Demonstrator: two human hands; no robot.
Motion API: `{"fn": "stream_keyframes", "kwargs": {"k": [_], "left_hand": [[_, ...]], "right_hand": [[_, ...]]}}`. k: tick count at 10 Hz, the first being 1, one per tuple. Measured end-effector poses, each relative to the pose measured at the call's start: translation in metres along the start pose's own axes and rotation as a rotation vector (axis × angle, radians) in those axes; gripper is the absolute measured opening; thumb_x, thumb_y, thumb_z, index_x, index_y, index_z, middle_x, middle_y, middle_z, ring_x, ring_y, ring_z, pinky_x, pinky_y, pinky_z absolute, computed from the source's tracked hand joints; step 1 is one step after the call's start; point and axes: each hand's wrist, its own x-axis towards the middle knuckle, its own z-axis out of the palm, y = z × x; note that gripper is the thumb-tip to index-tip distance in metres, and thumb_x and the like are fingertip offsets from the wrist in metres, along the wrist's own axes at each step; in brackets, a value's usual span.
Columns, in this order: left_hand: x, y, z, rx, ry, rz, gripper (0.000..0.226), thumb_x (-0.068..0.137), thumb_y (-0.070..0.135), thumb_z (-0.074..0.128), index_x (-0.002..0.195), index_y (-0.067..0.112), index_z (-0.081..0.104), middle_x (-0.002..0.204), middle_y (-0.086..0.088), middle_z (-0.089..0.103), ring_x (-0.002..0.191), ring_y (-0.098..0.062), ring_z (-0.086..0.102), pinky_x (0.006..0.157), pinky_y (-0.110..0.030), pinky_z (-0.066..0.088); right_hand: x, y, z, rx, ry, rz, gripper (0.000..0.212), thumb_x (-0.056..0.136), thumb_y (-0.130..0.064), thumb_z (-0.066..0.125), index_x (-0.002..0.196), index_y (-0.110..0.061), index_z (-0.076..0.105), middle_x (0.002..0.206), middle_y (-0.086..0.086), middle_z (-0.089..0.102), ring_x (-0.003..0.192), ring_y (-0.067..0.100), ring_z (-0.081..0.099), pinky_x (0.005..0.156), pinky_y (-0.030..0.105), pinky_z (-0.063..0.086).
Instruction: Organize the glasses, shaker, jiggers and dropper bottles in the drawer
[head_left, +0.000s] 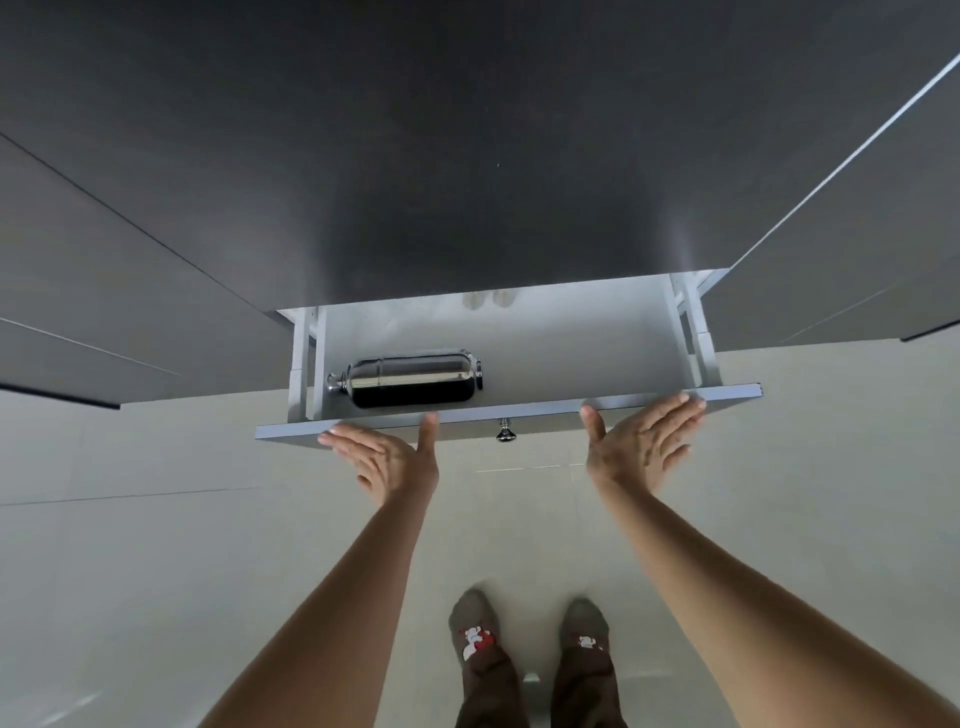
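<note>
A white drawer stands partly pulled out under a dark countertop. A shiny steel shaker lies on its side in the drawer's left part, cap pointing left. My left hand is flat and open against the left of the drawer front, fingers spread. My right hand rests open against the right of the front panel. A small metal knob sits between the two hands. No glasses, jiggers or dropper bottles show; the back of the drawer is hidden under the countertop.
Dark cabinet fronts flank the drawer on both sides. A pale tiled floor lies below. My feet in grey patterned socks stand just in front of the drawer.
</note>
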Motion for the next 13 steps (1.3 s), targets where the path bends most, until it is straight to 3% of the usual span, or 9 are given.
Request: {"fn": "stream_keyframes", "kwargs": {"k": [3,5,8,10,13], "left_hand": [[0.048,0.051,-0.003,-0.053,-0.054,0.069,0.108,0.088,0.059,0.048,0.147,0.004,-0.023,0.157,-0.011,-0.031,0.15,-0.027,-0.011,0.121,-0.04,0.011],[0.075,0.069,-0.005,-0.095,-0.139,0.176,0.1,0.093,0.049,0.049,0.147,0.007,-0.024,0.158,-0.005,-0.029,0.151,-0.025,-0.001,0.121,-0.041,0.018],[0.098,0.083,-0.01,-0.052,-0.252,0.207,0.099,0.093,0.045,0.051,0.147,0.014,-0.025,0.158,0.003,-0.03,0.15,-0.018,-0.002,0.118,-0.032,0.011],[0.103,0.081,-0.019,-0.018,-0.264,0.202,0.094,0.094,0.044,0.052,0.149,0.021,-0.021,0.162,0.004,-0.017,0.149,-0.024,0.011,0.12,-0.038,0.017],[0.055,0.069,-0.043,0.039,-0.245,0.309,0.082,0.098,0.033,0.048,0.152,0.013,-0.011,0.162,-0.004,-0.013,0.151,-0.02,-0.001,0.12,-0.032,0.011]], "right_hand": [[0.052,-0.051,0.004,0.162,-0.021,-0.027,0.108,0.087,-0.062,0.048,0.149,-0.003,-0.017,0.161,0.015,-0.017,0.15,0.031,-0.009,0.121,0.046,0.01],[0.082,-0.074,0.001,0.216,-0.092,-0.098,0.092,0.097,-0.04,0.048,0.15,-0.005,-0.018,0.162,0.01,-0.017,0.151,0.028,-0.01,0.122,0.044,0.009],[0.106,-0.087,-0.006,0.131,-0.242,-0.172,0.092,0.097,-0.028,0.051,0.15,-0.008,-0.022,0.161,0.007,-0.022,0.15,0.029,-0.012,0.122,0.041,0.006],[0.113,-0.079,-0.016,0.021,-0.307,-0.213,0.094,0.096,-0.027,0.053,0.15,-0.011,-0.022,0.161,0.004,-0.021,0.15,0.03,-0.012,0.121,0.044,0.01],[0.092,-0.066,-0.072,-0.178,-0.421,-0.299,0.089,0.096,-0.031,0.056,0.153,-0.01,-0.008,0.164,0.008,-0.008,0.151,0.031,0.005,0.121,0.037,0.014]]}}
